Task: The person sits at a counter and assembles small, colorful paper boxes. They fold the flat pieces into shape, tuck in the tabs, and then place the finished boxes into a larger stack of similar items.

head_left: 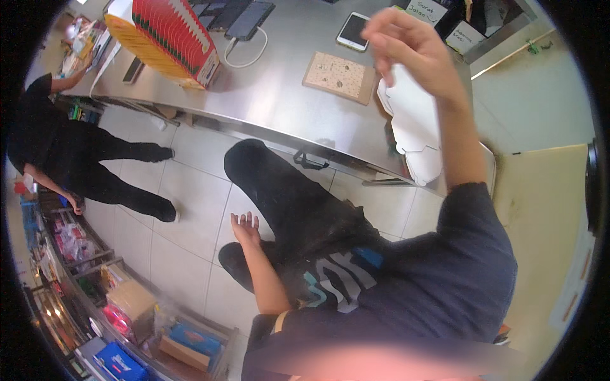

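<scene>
My right hand [410, 54] is raised above the metal table [273, 101], its fingers loosely bent and nothing visible in them. Close to its fingertips lies a white smartphone [354, 32] with a dark screen. A beige patterned notebook [340, 76] rests flat just below the phone. White paper-like sheets [413, 120] with wavy edges lie along the table's edge, partly behind my right forearm. Down by my legs, my left hand [246, 228] is palm up with its fingers apart, holding nothing and touching nothing on the table.
Red and yellow packets [175, 41] stand in a row on the table. Dark phones [251, 22] lie beside them, one with a white cable [244, 65]. Another person [70, 140] stands at left. Shelves with boxes [130, 298] line the lower left. A dark rack [476, 25] stands upper right.
</scene>
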`<state>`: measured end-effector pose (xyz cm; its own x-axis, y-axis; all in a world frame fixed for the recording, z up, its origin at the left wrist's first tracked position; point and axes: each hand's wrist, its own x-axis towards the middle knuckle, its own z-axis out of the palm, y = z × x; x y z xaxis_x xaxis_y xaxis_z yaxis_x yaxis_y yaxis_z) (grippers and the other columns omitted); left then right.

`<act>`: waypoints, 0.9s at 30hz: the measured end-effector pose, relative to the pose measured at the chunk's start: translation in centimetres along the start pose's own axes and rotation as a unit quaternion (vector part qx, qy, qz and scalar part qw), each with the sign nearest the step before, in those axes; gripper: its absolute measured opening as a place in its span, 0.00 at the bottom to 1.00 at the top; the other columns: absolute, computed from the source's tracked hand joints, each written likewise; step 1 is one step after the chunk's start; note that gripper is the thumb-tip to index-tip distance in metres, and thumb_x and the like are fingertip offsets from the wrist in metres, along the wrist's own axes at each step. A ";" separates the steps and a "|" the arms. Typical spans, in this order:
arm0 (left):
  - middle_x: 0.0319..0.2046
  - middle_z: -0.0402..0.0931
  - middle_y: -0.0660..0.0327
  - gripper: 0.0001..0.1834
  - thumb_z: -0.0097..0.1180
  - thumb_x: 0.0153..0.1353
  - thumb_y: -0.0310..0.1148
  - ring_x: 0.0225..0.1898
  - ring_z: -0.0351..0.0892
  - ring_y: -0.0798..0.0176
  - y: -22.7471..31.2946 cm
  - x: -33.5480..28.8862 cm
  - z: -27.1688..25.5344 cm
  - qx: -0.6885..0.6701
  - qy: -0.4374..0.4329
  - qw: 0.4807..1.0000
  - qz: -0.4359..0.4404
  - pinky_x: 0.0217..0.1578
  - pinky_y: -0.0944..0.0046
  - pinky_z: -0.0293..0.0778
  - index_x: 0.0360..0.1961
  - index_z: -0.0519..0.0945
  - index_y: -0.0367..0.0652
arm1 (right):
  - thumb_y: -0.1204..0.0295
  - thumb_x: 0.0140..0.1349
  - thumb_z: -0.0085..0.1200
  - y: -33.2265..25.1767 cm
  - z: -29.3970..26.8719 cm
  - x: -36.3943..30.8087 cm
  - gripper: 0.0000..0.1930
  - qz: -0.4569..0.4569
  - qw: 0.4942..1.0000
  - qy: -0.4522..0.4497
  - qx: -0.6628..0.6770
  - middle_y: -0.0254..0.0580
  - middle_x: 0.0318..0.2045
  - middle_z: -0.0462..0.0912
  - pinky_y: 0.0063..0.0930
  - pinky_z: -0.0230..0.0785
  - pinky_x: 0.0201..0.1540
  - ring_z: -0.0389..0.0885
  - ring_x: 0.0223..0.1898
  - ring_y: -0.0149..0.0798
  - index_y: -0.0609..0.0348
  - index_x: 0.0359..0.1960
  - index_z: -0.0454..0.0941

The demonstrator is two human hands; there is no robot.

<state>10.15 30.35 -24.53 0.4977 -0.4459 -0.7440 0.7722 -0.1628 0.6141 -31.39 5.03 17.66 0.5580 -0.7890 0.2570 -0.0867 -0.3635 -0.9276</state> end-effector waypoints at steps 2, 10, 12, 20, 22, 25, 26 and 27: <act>0.55 0.67 0.56 0.32 0.54 0.73 0.51 0.62 0.71 0.51 0.9 -1.6 1.6 0.044 -0.010 0.997 0.057 0.59 0.42 0.70 0.69 0.61 0.45 | 0.63 0.70 0.63 -1.0 -2.7 -2.7 0.15 0.099 0.983 0.008 -0.155 0.35 0.33 0.83 0.26 0.77 0.37 0.80 0.31 0.25 0.57 0.53 0.82; 0.45 0.74 0.62 0.07 0.55 0.76 0.34 0.47 0.81 0.63 5.6 -10.8 12.9 0.153 -0.169 0.909 0.349 0.44 0.63 0.77 0.48 0.73 0.46 | 0.42 0.61 0.64 6.9 5.1 -18.3 0.51 0.352 0.742 0.048 -0.569 0.65 0.77 0.56 0.69 0.52 0.74 0.52 0.77 0.73 0.49 0.80 0.54; 0.45 0.74 0.61 0.06 0.55 0.75 0.30 0.44 0.82 0.64 5.2 -13.9 16.6 0.173 -0.291 0.872 0.352 0.40 0.66 0.78 0.48 0.73 0.43 | 0.50 0.61 0.65 7.5 6.2 -20.3 0.44 0.301 0.747 0.127 -0.579 0.62 0.76 0.61 0.68 0.54 0.74 0.56 0.76 0.68 0.51 0.77 0.62; 0.53 0.82 0.45 0.30 0.63 0.69 0.33 0.52 0.86 0.56 -1.5 -25.1 29.7 0.344 -0.603 0.689 0.210 0.49 0.58 0.81 0.68 0.69 0.35 | 0.54 0.52 0.73 3.5 4.3 -23.0 0.39 0.298 0.834 0.113 -0.450 0.52 0.70 0.71 0.57 0.58 0.73 0.65 0.73 0.56 0.54 0.65 0.75; 0.52 0.82 0.43 0.35 0.66 0.67 0.34 0.49 0.87 0.55 -3.1 -26.2 32.6 0.376 -0.574 0.704 0.181 0.48 0.57 0.82 0.70 0.66 0.31 | 0.52 0.52 0.74 2.5 4.8 -24.1 0.39 0.273 0.823 0.073 -0.493 0.52 0.70 0.71 0.56 0.58 0.73 0.65 0.73 0.57 0.54 0.65 0.76; 0.49 0.83 0.43 0.40 0.68 0.64 0.35 0.45 0.89 0.54 -5.2 -27.5 34.6 0.388 -0.539 0.737 0.125 0.47 0.57 0.82 0.71 0.63 0.27 | 0.49 0.54 0.73 2.1 5.6 -24.9 0.39 0.259 0.833 0.090 -0.480 0.53 0.70 0.71 0.56 0.58 0.72 0.65 0.72 0.59 0.55 0.64 0.76; 0.48 0.84 0.44 0.41 0.69 0.63 0.35 0.44 0.89 0.53 -5.8 -27.8 34.9 0.390 -0.525 0.749 0.102 0.47 0.57 0.82 0.71 0.62 0.25 | 0.48 0.54 0.72 2.2 5.8 -25.0 0.39 0.261 0.833 0.099 -0.477 0.53 0.70 0.71 0.56 0.57 0.72 0.65 0.72 0.60 0.55 0.64 0.76; 0.48 0.83 0.44 0.41 0.69 0.63 0.34 0.45 0.89 0.55 -6.1 -28.0 35.0 0.393 -0.520 0.750 0.117 0.41 0.59 0.84 0.71 0.63 0.26 | 0.47 0.55 0.72 2.3 6.1 -25.1 0.39 0.264 0.834 0.107 -0.473 0.53 0.69 0.71 0.56 0.57 0.72 0.64 0.72 0.60 0.56 0.64 0.76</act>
<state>-22.30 12.98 1.75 -0.3091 -0.9214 -0.2357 0.0382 -0.2596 0.9649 -40.58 26.94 7.41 0.0846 -0.9963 0.0178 -0.9421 -0.0858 -0.3243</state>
